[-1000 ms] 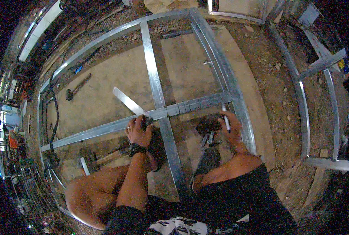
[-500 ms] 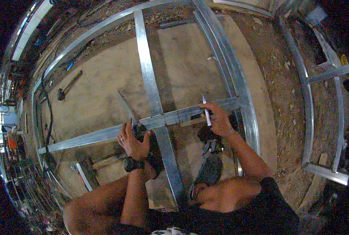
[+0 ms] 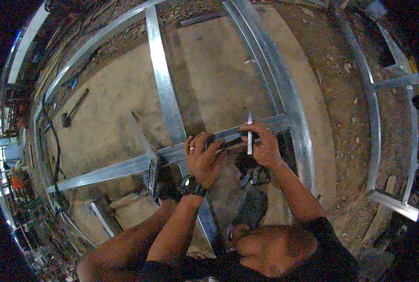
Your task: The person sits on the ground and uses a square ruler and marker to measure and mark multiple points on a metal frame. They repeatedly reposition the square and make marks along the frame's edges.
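left hand lies over the bar — gripping or not, i cannot tell; right hand pinches the pen over the bar's right part; best brace that hand for control

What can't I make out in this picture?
Head view:
The palm of the bare left hand: hidden by its own back.
Part of the slim white pen: covered by fingers of the bare right hand.
The far corner of the silver metal frame: cut off by the top edge.
Small yellow thing, far right: blurred near the dark rim.
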The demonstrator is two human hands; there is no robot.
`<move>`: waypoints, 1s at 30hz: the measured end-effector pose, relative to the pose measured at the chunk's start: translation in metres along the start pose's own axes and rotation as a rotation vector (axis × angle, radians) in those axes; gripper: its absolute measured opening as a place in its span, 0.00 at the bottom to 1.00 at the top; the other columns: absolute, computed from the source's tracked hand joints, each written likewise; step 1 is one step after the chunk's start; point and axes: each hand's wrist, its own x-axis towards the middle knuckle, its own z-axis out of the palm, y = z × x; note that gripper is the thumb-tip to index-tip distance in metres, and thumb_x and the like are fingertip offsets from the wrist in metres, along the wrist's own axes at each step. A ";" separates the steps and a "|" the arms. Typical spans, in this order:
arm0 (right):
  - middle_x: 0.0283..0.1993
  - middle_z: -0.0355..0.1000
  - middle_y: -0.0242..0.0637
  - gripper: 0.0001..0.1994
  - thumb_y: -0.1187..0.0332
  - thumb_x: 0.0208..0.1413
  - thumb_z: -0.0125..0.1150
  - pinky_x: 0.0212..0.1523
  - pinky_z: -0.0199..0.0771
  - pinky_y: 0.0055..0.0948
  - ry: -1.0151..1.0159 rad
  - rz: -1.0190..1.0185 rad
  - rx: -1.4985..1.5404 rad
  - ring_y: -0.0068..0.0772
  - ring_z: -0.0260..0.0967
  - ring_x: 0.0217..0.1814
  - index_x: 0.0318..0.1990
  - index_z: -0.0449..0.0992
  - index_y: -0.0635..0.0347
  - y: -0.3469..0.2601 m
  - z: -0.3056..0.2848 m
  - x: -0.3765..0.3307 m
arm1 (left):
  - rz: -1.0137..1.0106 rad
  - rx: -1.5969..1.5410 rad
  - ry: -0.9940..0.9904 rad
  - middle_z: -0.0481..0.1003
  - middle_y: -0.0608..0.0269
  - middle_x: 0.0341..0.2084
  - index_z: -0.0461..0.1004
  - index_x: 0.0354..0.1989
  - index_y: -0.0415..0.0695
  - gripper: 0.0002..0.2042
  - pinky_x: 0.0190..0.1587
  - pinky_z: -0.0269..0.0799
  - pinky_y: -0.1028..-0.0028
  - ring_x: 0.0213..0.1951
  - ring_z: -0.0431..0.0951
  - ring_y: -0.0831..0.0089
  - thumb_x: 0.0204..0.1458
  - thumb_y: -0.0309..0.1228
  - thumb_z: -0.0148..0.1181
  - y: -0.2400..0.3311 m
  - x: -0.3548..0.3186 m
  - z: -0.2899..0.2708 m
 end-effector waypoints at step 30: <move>0.52 0.78 0.41 0.19 0.77 0.51 0.71 0.59 0.76 0.39 -0.004 0.005 -0.107 0.46 0.76 0.56 0.52 0.81 0.52 -0.001 0.000 0.011 | -0.032 0.031 -0.031 0.72 0.56 0.59 0.82 0.48 0.57 0.17 0.74 0.49 0.49 0.61 0.72 0.55 0.48 0.39 0.73 0.002 0.000 0.008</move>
